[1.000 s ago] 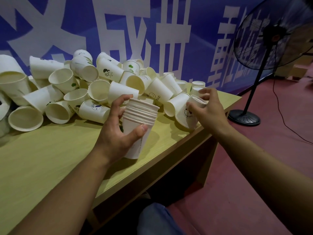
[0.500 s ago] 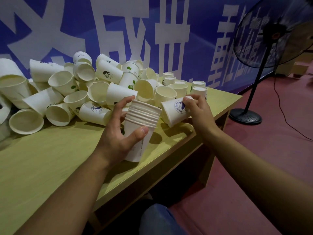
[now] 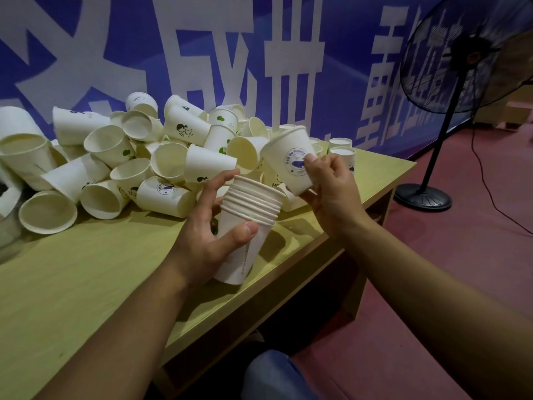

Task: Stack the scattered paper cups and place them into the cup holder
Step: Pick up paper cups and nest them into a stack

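A yellow-green wooden surface (image 3: 86, 284) is standing before a blue banner (image 3: 340, 39) with large white characters, over a red floor (image 3: 461, 255). Near the middle of the view, the left hand (image 3: 202, 241) is holding a stack of nested paper cups (image 3: 248, 226) upright, mouth up; its fingers (image 3: 215, 187) and thumb are wrapping round the stack, whose base is hanging just above the surface's near edge. At one o'clock from the stack, the right hand (image 3: 331, 194) is gripping a single cup (image 3: 291, 160) with a round blue logo, its fingers clamping the lower wall while the cup is tilting with its mouth up and to the left, just above the stack's rims and apart from them. From nine to twelve o'clock of the stack, a heap of scattered cups (image 3: 115, 163) is lying on the surface, most on their sides. At two o'clock, well apart, a black pedestal fan (image 3: 461, 53) is standing on the floor.
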`<state>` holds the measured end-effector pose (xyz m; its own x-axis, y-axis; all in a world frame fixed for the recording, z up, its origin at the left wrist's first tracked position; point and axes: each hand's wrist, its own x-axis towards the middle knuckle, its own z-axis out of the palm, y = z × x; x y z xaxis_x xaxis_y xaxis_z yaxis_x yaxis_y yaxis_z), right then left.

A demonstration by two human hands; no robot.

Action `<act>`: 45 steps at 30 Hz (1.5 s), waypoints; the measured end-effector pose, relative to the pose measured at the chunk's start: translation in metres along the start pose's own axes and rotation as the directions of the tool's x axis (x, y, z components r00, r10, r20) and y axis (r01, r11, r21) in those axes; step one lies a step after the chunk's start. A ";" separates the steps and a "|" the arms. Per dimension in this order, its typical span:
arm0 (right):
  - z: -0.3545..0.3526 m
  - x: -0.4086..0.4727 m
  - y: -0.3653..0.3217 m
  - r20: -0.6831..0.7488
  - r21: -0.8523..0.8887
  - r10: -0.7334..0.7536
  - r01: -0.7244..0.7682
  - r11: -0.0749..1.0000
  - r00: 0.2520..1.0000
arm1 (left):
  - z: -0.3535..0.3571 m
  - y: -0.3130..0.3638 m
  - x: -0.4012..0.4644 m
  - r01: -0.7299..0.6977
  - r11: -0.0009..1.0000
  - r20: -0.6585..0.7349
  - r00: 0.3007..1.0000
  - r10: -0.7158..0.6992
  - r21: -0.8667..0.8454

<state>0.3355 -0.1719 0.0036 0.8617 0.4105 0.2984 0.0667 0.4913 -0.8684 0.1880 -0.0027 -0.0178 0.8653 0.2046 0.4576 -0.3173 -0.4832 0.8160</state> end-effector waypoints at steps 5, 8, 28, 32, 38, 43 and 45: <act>0.021 -0.004 0.006 0.085 -0.138 -0.117 0.128 0.982 0.989 | -0.001 -0.002 0.000 -0.002 0.999 0.019 1.000 0.003 -0.034; 0.031 -0.004 0.005 0.074 -0.241 -0.155 0.168 0.956 0.985 | 0.000 -0.003 0.000 -0.007 0.999 0.036 0.999 0.008 -0.033; 0.023 -0.014 0.005 0.336 -0.732 -0.248 0.418 0.538 0.908 | -0.002 -0.005 0.005 -0.018 0.997 -0.290 0.956 0.040 0.080; 0.004 0.004 0.003 0.368 -0.926 -0.181 0.377 0.021 0.912 | -0.005 -0.005 0.006 -0.007 1.000 -0.339 0.941 0.007 0.001; -0.006 0.013 0.001 0.383 -0.886 0.052 0.383 -0.260 0.922 | -0.004 -0.005 0.004 -0.037 0.989 -0.246 0.969 0.001 -0.143; -0.009 0.016 -0.003 0.413 -0.824 0.111 0.423 -0.377 0.904 | -0.004 -0.006 0.002 -0.025 0.993 -0.190 0.982 0.003 -0.114; -0.010 0.018 -0.005 0.421 -0.805 0.121 0.432 -0.408 0.899 | -0.005 -0.006 0.002 -0.035 0.993 -0.194 0.981 0.013 -0.112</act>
<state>0.3555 -0.1747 0.0091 0.5709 0.7518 0.3299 0.7495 -0.6413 0.1643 0.1898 0.0045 -0.0199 0.7694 0.3599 0.5277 -0.3890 -0.3914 0.8340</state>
